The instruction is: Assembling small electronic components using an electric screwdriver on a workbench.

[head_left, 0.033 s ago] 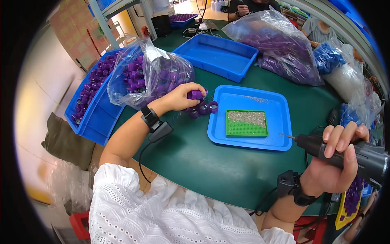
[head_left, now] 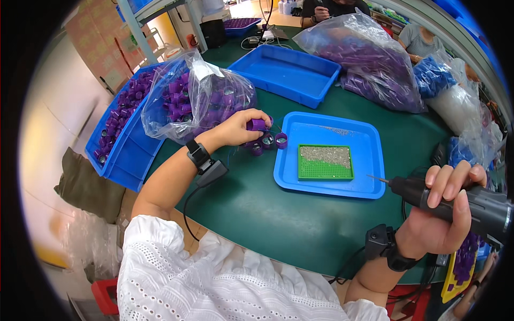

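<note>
My left hand (head_left: 242, 127) is closed around a purple round cap (head_left: 257, 124), beside the mouth of a clear plastic bag (head_left: 201, 101). Several similar caps, one of them a purple ring-shaped cap (head_left: 281, 140), lie on the table just below the fingers. In my right hand (head_left: 448, 206) is a dark electric screwdriver (head_left: 415, 193), its thin bit pointing left over the right rim of a light blue tray (head_left: 372, 134). Inside that tray sits a green perforated plate (head_left: 310, 173), partly covered with tiny metallic pieces (head_left: 326, 155), too small to name surely.
A long blue bin (head_left: 126, 160) with purple caps stands at the left. Behind the tray is a blue box (head_left: 286, 75). A large bag of purple parts (head_left: 369, 59) lies at the back right, near other people. Cables run across the table (head_left: 241, 198).
</note>
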`<state>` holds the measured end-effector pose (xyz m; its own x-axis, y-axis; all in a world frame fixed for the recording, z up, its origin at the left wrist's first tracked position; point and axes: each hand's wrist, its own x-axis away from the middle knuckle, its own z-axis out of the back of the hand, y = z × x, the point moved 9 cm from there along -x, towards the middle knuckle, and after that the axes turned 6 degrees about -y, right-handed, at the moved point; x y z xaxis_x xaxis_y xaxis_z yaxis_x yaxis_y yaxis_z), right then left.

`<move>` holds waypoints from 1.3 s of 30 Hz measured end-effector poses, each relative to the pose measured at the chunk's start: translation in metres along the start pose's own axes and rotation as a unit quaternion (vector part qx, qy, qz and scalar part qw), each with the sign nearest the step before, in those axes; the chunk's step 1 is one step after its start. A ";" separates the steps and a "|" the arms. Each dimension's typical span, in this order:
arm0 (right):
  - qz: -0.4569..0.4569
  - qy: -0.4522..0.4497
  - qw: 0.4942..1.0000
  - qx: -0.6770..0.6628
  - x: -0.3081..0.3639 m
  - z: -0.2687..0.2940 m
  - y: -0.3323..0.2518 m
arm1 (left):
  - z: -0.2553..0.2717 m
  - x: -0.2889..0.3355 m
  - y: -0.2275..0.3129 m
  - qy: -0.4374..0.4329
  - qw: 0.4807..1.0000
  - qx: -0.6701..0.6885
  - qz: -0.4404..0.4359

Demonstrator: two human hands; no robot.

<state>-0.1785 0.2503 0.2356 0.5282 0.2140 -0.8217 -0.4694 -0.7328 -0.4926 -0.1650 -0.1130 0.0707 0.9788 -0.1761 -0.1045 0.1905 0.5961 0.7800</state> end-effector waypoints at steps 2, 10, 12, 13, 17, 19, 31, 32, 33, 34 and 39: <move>-0.007 -0.002 1.000 -0.008 0.000 -0.002 0.010 | 0.010 0.013 -0.010 0.036 0.999 -0.025 0.019; -0.007 -0.010 1.000 0.013 0.001 -0.010 0.005 | 0.005 0.009 -0.002 0.039 0.982 -0.184 0.001; -0.006 -0.011 1.000 0.013 0.002 -0.010 0.004 | 0.003 0.010 -0.005 0.034 0.981 -0.188 0.033; -0.003 -0.013 1.000 0.014 0.002 -0.010 0.004 | 0.002 0.011 -0.007 0.025 0.979 -0.200 0.043; 0.007 -0.021 1.000 0.014 0.002 -0.013 0.004 | 0.002 0.018 -0.006 0.011 0.970 -0.225 0.095; 0.007 -0.020 1.000 0.017 0.002 -0.014 0.003 | 0.001 0.020 -0.003 0.018 0.966 -0.241 0.092; 0.016 -0.014 0.999 0.034 0.001 -0.011 0.001 | 0.011 0.030 -0.003 0.046 0.956 -0.256 0.133; 0.014 -0.009 0.999 0.033 0.002 -0.011 0.004 | 0.014 0.033 0.000 0.055 0.956 -0.257 0.132; 0.014 -0.011 0.999 0.033 0.002 -0.012 0.003 | 0.016 0.033 0.005 0.057 0.956 -0.256 0.132; 0.015 -0.007 0.999 0.039 0.002 -0.012 0.002 | 0.019 0.034 0.013 0.066 0.955 -0.264 0.121; 0.021 -0.001 0.998 0.055 0.002 -0.015 0.002 | 0.023 0.026 0.085 0.134 0.937 -0.324 0.010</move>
<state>-0.1677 0.2396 0.2375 0.5045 0.1856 -0.8432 -0.5658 -0.6666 -0.4853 -0.1247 -0.0848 0.1479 0.9498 -0.0073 -0.3128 0.0915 0.9625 0.2553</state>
